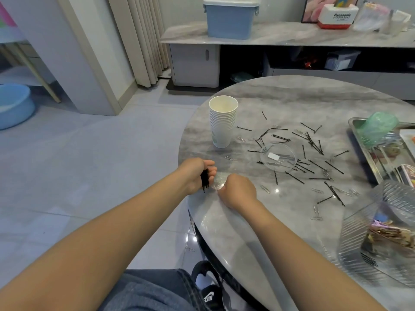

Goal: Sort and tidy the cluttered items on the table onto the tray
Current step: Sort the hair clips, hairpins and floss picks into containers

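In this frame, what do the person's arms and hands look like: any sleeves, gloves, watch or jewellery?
Both forearms are bare up to the bottom edge of the picture, with no sleeve in view. The left hand and right hand wear no gloves, and no watch, bracelet or ring shows. Fingers are partly hidden, so a ring cannot be ruled out.

left hand (197, 173) gripping hairpins (204, 178), marble table (292, 104)
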Demonstrator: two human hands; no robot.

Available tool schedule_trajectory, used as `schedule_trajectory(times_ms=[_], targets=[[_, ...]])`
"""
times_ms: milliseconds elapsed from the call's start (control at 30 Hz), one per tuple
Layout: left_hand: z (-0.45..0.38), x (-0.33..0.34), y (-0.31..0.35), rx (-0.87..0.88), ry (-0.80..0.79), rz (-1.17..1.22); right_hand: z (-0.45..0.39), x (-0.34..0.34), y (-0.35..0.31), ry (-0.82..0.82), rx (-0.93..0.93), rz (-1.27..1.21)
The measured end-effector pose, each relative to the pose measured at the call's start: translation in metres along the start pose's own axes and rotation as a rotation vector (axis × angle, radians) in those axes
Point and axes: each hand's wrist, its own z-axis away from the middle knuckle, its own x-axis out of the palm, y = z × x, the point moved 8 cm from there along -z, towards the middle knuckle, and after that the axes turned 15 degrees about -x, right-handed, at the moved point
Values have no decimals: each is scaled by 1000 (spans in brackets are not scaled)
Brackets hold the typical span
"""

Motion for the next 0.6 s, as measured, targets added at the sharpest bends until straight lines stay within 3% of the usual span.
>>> schedule_trajectory(times_ms=[100,300,467,600], targets=[[-3,6,-3,-32,-41,16,6,-8,21,40,68,-138],[-9,41,-10,-114,-150,48,13,-50,54,258,114,-655],[-12,78,-11,-159,-270,154,3,-72,55,243,112,-730],[-20,93,-5,-152,-268,184,-15,-93,77,239,185,-529]])
